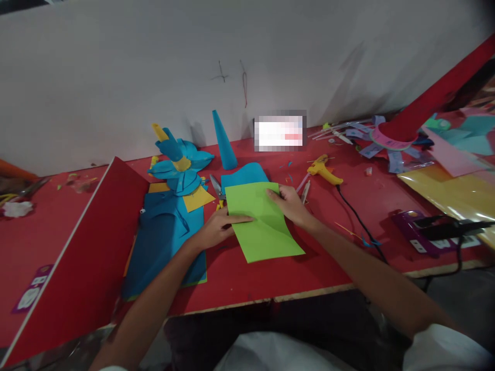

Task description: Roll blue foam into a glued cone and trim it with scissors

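Between my hands is a lime-green foam or paper sheet [259, 232], raised over the table. My left hand [216, 229] grips its left edge, index finger stretched across the face and the other fingers behind it. At the upper right corner, my right hand [292, 203] pinches the sheet with the thumb on top. Behind it lies a blue sheet [245, 173], partly covered. Scissors [217, 188] with yellow handles are beside my left hand, their lower part hidden. To the left rest larger blue sheets [162, 247] with a cut-out curve and a yellow piece [199, 198].
A blue petalled flower [181, 165] and a blue cone [224, 141] stand near the wall. Right of my hands lies a yellow glue gun [325, 171] with its cord. A red upright panel [81, 257] divides the red table [247, 288] at left. A red tube [436, 98] rises at right.
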Demonstrator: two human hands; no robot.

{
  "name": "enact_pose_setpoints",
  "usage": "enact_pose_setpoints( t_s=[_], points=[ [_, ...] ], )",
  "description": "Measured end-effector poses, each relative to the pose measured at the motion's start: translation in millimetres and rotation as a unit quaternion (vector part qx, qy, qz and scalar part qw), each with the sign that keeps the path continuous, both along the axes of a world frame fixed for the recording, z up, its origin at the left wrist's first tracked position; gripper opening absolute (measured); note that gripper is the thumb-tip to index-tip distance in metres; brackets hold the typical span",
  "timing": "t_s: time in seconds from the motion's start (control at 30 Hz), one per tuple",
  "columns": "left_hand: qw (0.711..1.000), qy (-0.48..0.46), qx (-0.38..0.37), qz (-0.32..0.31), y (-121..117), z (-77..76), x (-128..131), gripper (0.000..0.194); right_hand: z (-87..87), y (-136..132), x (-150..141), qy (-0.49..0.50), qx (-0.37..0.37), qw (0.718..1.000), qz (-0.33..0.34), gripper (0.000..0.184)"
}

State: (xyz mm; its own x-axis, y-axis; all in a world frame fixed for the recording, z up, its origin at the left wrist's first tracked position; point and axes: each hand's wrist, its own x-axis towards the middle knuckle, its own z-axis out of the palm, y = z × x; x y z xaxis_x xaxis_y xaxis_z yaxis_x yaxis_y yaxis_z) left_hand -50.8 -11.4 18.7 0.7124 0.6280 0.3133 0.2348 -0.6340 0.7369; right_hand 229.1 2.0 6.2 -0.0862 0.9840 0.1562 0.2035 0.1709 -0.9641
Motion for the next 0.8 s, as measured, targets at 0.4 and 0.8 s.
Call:
enact_pose_setpoints(
  t_s=[0.4,0.8],
  points=[
    [0.989,-0.084,-0.057,0.112,5.9,6.8,2.8,0.043,-6.0,2.3,1.0,0.01,0.02,1.0,-0.016,0.039],
    [0.985,-0.049,-0.025,0.164,7.3,0.6,1.9,0.031,-5.1,0.5,-0.2,0.098,-0.039,0.994,-0.038,0.041]
  ],
)
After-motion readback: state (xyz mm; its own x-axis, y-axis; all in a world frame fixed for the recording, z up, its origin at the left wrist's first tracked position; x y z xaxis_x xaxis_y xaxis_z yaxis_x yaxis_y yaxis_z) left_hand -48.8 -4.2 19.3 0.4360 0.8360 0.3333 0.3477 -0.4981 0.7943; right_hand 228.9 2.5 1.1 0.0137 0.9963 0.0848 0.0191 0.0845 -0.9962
